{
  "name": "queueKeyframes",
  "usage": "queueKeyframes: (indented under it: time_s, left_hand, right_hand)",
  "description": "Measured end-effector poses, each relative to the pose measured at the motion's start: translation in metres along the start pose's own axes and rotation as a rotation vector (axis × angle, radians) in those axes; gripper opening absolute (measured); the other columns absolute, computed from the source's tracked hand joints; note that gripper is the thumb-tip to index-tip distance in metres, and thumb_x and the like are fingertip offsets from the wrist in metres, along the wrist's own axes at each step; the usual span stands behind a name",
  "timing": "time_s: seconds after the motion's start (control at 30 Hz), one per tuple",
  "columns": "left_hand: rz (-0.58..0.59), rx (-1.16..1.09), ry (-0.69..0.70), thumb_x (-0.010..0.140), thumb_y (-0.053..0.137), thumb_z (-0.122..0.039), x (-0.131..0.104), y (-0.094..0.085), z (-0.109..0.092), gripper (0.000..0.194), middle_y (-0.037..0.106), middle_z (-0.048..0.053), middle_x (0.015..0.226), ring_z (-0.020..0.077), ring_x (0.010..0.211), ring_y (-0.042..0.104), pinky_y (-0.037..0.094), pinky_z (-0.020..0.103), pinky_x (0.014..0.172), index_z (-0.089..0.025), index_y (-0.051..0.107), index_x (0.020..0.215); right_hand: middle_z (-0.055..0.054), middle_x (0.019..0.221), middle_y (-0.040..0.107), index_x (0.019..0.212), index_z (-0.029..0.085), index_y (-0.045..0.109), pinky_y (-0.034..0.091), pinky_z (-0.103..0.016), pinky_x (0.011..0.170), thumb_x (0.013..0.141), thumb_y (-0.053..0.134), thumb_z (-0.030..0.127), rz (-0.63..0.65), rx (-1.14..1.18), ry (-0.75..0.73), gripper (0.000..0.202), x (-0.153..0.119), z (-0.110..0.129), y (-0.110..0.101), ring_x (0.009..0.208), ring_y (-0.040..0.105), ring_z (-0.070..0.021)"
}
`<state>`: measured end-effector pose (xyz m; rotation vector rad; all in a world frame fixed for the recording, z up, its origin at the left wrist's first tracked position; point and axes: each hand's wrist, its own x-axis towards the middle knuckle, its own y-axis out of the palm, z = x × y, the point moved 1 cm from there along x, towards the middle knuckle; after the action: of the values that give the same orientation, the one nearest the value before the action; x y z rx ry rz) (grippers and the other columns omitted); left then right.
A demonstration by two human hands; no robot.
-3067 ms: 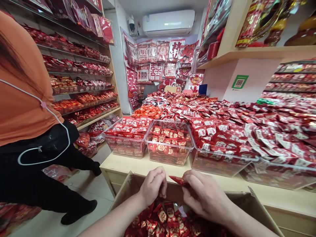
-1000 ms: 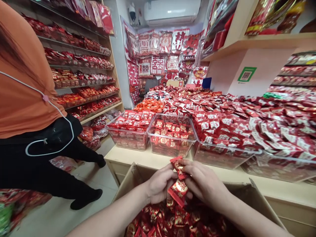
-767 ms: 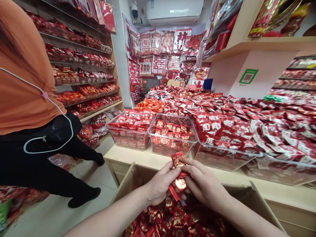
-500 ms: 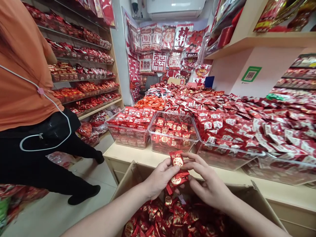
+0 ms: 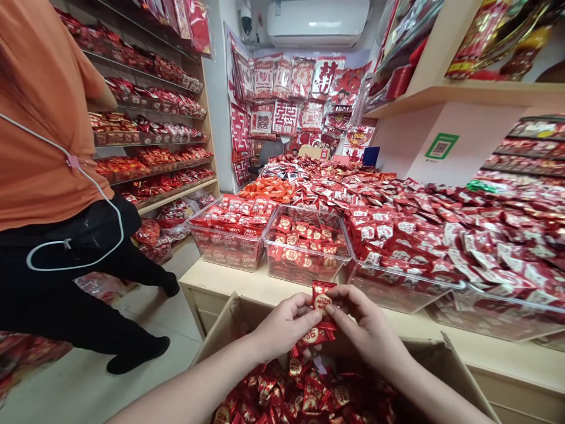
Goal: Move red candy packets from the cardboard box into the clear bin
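Observation:
My left hand is closed around small red-wrapped candies with gold print, above the open cardboard box. One wrapped candy stands upright between both hands, and a second candy shows lower, by my left fingers. My right hand pinches the upright candy at its right edge, thumb on its front. Below both hands, the cardboard box holds a heap of similar red candies. Straight ahead, a clear plastic bin contains matching candies in rows.
Another clear bin of red packets stands left on the wooden counter. More bins and a broad pile of packets spread right. A person in an orange shirt stands at left beside stocked shelves. An upper shelf juts out at right.
My right hand has closed in on the upper candy, its thumb now pressing the front. The candies stand straighter between my hands. The view has shifted slightly.

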<state>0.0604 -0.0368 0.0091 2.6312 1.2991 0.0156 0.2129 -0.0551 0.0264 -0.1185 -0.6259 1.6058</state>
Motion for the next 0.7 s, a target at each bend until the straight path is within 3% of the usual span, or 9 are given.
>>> queueKeyframes:
  time_s: [0.2,0.37,0.47,0.57,0.63,0.7]
  left_hand:
    - [-0.06,-0.013,-0.041,0.075,0.052,-0.04,0.0,-0.001,-0.006,0.034,0.055,0.0,0.077,0.0098,0.052,0.056,0.043,0.018,0.041,-0.018,0.047,0.1]
    - [-0.159,-0.082,-0.014,0.074,0.053,-0.035,0.004,-0.006,-0.003,0.033,0.054,0.0,0.077,0.011,0.055,0.058,0.043,0.018,0.041,-0.019,0.043,0.101]
    - [-0.199,-0.102,-0.006,0.07,0.056,-0.032,0.008,-0.011,-0.002,0.035,0.054,0.001,0.079,0.0108,0.053,0.058,0.042,0.018,0.041,-0.019,0.042,0.1]
    - [-0.193,-0.109,-0.014,0.071,0.055,-0.031,0.01,-0.015,0.0,0.033,0.054,0.001,0.078,0.0115,0.053,0.059,0.04,0.018,0.042,-0.018,0.042,0.099]
    - [-0.18,-0.111,-0.009,0.072,0.054,-0.031,0.011,-0.016,0.003,0.032,0.054,0.0,0.076,0.0115,0.053,0.059,0.039,0.018,0.043,-0.018,0.042,0.098]
    - [-0.167,-0.112,0.01,0.072,0.054,-0.03,0.011,-0.017,0.006,0.03,0.054,-0.001,0.074,0.011,0.052,0.06,0.039,0.018,0.045,-0.016,0.043,0.097]
  right_hand:
    - [-0.006,0.092,0.057,0.101,0.02,0.044,0.048,-0.029,0.072,0.078,0.049,0.029,0.026,0.095,-0.004,0.025,-0.002,-0.009,0.003,0.08,0.055,-0.0142]
    - [-0.007,0.09,0.057,0.102,0.019,0.047,0.048,-0.029,0.07,0.078,0.05,0.03,-0.135,-0.028,-0.09,0.027,0.017,0.006,-0.018,0.079,0.056,-0.0154]
    - [-0.007,0.089,0.059,0.101,0.018,0.051,0.047,-0.03,0.07,0.077,0.049,0.028,-0.174,-0.18,-0.156,0.026,0.059,0.034,-0.036,0.078,0.057,-0.0157]
    - [-0.006,0.091,0.06,0.107,0.017,0.05,0.046,-0.028,0.07,0.078,0.045,0.022,-0.174,-0.376,-0.136,0.03,0.119,0.052,-0.045,0.08,0.057,-0.0153]
    - [-0.007,0.096,0.06,0.113,0.017,0.048,0.045,-0.024,0.068,0.079,0.043,0.017,-0.168,-0.6,0.041,0.034,0.157,0.051,-0.043,0.081,0.057,-0.0142]
    - [-0.009,0.095,0.06,0.109,0.014,0.052,0.045,-0.023,0.066,0.075,0.045,0.011,-0.085,-0.786,0.211,0.035,0.188,0.041,-0.036,0.081,0.058,-0.016]
